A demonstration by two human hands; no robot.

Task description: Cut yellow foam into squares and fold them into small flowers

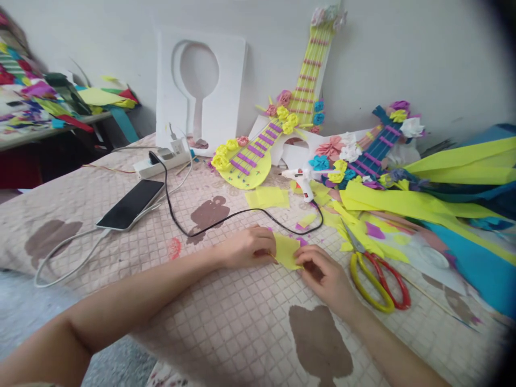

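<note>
A small yellow paper piece [287, 251] is held between my two hands above the quilted cloth. My left hand [252, 246] pinches its left edge, fingers curled. At the right edge, the fingers of my right hand [322, 270] are closed on the same paper. Behind my hands, more yellow paper pieces [268, 197] lie on the cloth, near a white glue gun [304, 183] with a black cord. Scissors [374, 277] with one yellow and one red handle rest to the right of my right hand.
A phone [131, 205] and power strip [161, 164] lie at left, with cables crossing the cloth. Decorated paper guitars [258, 156] and a white foam board [229, 80] stand at the back. Yellow and blue paper strips [475, 263] cover the right side.
</note>
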